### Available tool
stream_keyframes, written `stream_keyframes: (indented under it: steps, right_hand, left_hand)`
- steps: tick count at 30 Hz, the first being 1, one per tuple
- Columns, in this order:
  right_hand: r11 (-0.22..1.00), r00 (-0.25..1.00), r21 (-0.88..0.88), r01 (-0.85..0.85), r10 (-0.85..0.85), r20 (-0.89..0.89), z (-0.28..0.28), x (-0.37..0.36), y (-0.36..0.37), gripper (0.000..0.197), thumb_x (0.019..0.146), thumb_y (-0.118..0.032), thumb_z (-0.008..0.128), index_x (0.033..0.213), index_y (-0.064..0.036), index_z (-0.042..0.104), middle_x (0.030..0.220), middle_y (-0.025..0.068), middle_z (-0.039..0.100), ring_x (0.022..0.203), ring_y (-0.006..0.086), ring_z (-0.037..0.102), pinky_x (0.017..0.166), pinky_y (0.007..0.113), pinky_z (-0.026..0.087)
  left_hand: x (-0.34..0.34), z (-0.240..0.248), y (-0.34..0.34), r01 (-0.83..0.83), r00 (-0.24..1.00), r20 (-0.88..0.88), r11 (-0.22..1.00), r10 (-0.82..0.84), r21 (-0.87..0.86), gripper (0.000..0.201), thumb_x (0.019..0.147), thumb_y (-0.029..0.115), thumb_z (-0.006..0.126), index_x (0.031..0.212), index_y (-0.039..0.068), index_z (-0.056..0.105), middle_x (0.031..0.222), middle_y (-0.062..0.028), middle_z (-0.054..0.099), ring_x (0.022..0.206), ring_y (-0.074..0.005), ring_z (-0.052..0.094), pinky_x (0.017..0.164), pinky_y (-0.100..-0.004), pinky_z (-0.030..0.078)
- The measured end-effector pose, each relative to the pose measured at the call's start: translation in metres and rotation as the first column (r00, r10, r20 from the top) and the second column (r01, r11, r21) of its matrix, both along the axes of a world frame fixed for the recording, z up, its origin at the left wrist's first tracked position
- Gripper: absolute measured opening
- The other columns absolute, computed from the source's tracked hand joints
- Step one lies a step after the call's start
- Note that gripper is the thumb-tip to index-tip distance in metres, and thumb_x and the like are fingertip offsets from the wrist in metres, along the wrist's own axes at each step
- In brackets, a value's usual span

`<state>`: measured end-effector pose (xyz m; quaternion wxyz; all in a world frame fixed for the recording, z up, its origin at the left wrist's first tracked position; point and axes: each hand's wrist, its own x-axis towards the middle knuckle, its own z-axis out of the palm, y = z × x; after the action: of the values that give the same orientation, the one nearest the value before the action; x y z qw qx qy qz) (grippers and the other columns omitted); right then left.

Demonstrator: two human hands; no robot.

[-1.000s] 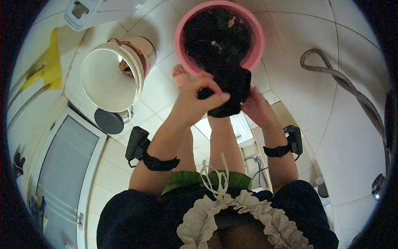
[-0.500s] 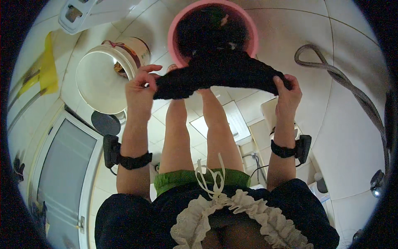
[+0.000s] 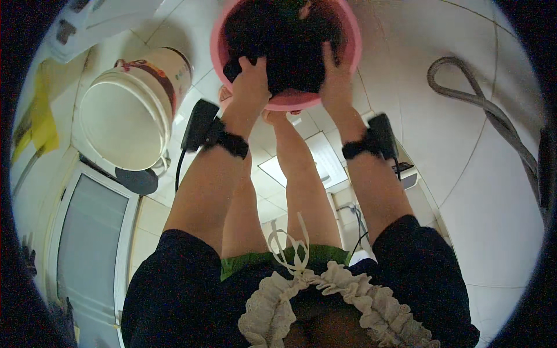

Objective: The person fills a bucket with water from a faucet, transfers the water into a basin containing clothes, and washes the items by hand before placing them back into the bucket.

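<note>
There, dark garment point(image 3: 293, 61) between both hands point(image 3: 290, 75).

We find both hands, left hand point(image 3: 252, 75) and right hand point(image 3: 335, 72), occupying the near rim of the pink basin point(image 3: 354, 40), its interior filled by dark wet cloth point(image 3: 284, 40). To the left, a white bucket point(image 3: 125, 110) stands just beside the basin, narrowing passage there. To the right, tiled floor point(image 3: 441, 127) lies open as far as the grey hose point(image 3: 481, 110).
</note>
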<state>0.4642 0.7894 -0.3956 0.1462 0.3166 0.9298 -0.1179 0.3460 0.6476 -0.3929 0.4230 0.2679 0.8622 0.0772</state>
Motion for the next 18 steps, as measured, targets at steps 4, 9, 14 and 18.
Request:
stream_keyframes:
  steps: [4, 9, 14, 18]
  right_hand:
    - [0.995, 0.948, -0.087, -0.043, 0.068, 0.312, -0.033, -0.013, -0.024, 0.071, 0.073, 0.0, 0.044, 0.132, -0.0248, 0.016, 0.12, 0.0274, 0.031, 0.089, 0.0417, 0.052, 0.074, 0.042, 0.047]
    - [0.987, 0.947, -0.148, 0.055, -0.004, 0.322, -0.056, -0.019, -0.025, 0.053, 0.074, -0.004, 0.045, 0.124, -0.0185, 0.036, 0.115, 0.0288, 0.037, 0.082, 0.0412, 0.054, 0.066, 0.042, 0.049]
    - [0.992, 0.966, -0.116, -0.054, 0.081, 0.247, -0.103, -0.014, -0.022, 0.049, 0.072, -0.002, 0.045, 0.119, -0.0168, 0.042, 0.105, 0.0273, 0.045, 0.082, 0.0396, 0.055, 0.065, 0.043, 0.048]
    - [0.982, 0.975, -0.186, -0.034, 0.074, 0.21, -0.124, -0.008, -0.011, 0.048, 0.071, -0.002, 0.045, 0.116, -0.0159, 0.045, 0.1, 0.0265, 0.049, 0.081, 0.0388, 0.055, 0.064, 0.043, 0.048]
  left_hand:
    - [0.009, -0.051, 0.007, 0.034, 0.999, 0.018, 0.991, -0.032, -0.132, 0.081, 0.056, 0.019, 0.073, 0.123, 0.009, 0.029, 0.112, -0.027, 0.033, 0.081, -0.037, 0.057, 0.067, -0.0366, 0.05]
    - [0.027, -0.084, 0.008, 0.088, 0.988, -0.105, 0.97, -0.115, -0.228, 0.062, 0.065, 0.02, 0.064, 0.119, 0.009, 0.036, 0.112, -0.0284, 0.039, 0.084, -0.0335, 0.056, 0.067, -0.0361, 0.05]
    - [0.032, -0.13, -0.01, 0.398, 0.908, -0.111, 0.915, -0.404, -0.07, 0.028, 0.072, 0.016, 0.05, 0.099, 0.011, 0.054, 0.089, -0.0198, 0.055, 0.085, -0.0308, 0.056, 0.067, -0.0389, 0.049]
    - [0.041, -0.136, -0.001, 0.466, 0.862, -0.185, 0.881, -0.473, -0.079, 0.026, 0.073, 0.015, 0.047, 0.098, 0.012, 0.054, 0.086, -0.0193, 0.055, 0.083, -0.0316, 0.056, 0.067, -0.0392, 0.049]
